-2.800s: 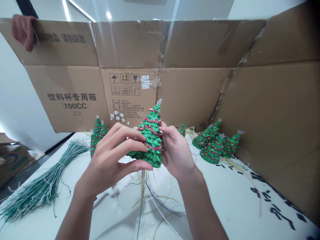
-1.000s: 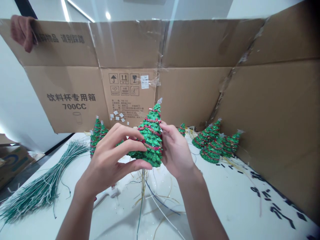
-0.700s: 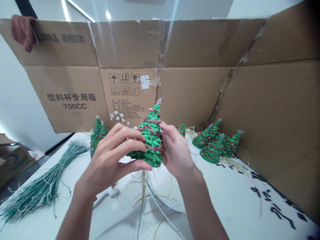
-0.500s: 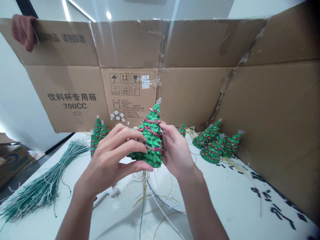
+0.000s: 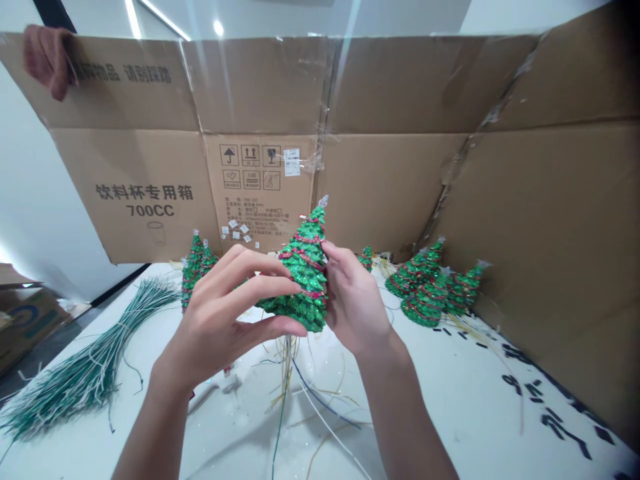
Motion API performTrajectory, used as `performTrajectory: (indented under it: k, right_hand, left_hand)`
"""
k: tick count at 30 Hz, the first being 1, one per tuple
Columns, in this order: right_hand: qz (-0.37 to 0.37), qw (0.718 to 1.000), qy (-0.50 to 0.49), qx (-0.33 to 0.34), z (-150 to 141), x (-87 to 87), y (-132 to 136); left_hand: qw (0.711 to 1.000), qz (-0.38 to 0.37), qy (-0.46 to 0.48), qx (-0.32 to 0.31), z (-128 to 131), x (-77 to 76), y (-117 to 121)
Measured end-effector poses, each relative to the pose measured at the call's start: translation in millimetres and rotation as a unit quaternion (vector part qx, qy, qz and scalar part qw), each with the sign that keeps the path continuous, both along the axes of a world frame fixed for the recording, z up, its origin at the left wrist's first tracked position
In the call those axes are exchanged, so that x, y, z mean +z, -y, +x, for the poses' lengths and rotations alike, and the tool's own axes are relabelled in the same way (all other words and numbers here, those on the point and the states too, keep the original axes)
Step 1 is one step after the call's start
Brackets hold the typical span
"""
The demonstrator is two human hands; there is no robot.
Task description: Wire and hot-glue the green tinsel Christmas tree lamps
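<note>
Cardboard carton (image 5: 395, 87) upright behind the white table (image 5: 450, 407), propped by another person's hand (image 5: 47, 61) at upper left; glittered Christmas tree (image 5: 300, 287), centre, held clear between left hand (image 5: 220, 320), fingers curled round it, and right hand (image 5: 355, 300), fingers pressed on it

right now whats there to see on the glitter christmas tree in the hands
The small cone-shaped Christmas tree ornament is covered in bumpy, glittering green foliage, wound with a spiral of shiny red tinsel, and ends in a small clear tip. It is held in the air, leaning slightly with its tip to the right, above the white table. The left hand and right hand grip it from either side. Its underside cannot be seen.
</note>
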State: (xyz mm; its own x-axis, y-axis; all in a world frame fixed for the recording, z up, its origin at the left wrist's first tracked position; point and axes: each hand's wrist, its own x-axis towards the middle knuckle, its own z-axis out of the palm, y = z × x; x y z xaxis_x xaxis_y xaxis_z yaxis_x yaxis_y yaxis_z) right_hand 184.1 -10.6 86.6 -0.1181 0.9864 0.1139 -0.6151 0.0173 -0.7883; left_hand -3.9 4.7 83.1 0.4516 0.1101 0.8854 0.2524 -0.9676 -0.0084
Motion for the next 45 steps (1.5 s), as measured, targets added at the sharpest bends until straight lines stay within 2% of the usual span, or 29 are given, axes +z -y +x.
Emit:
performTrajectory:
  k: [11,21,33,40,45]
  right_hand:
    - [0.027,0.999,0.01,-0.015,-0.2,-3.5,-0.4]
    - [-0.003,1.0,0.013,0.016,-0.7,-2.0,-1.1]
    - [0.004,1.0,0.016,-0.008,-0.3,-2.6,-1.8]
    - [-0.005,1.0,0.009,0.0,-0.3,-1.6,-1.0]
    - [0.011,1.0,0.016,-0.014,-0.8,-2.9,-2.5]
  left_hand:
    - [1.0,-0.002,-0.001,0.001,0.9,0.2,1.1]
    - [1.0,-0.008,-0.005,0.014,-1.1,-1.2,1.3]
    - [1.0,-0.017,0.004,0.0,-1.0,-3.0,-1.8]
    - [1.0,-0.013,-0.002,0.007,-1.3,-3.6,-1.5]
    - [0.999,-0.008,-0.031,0.034,-1.8,-3.2,-1.3]
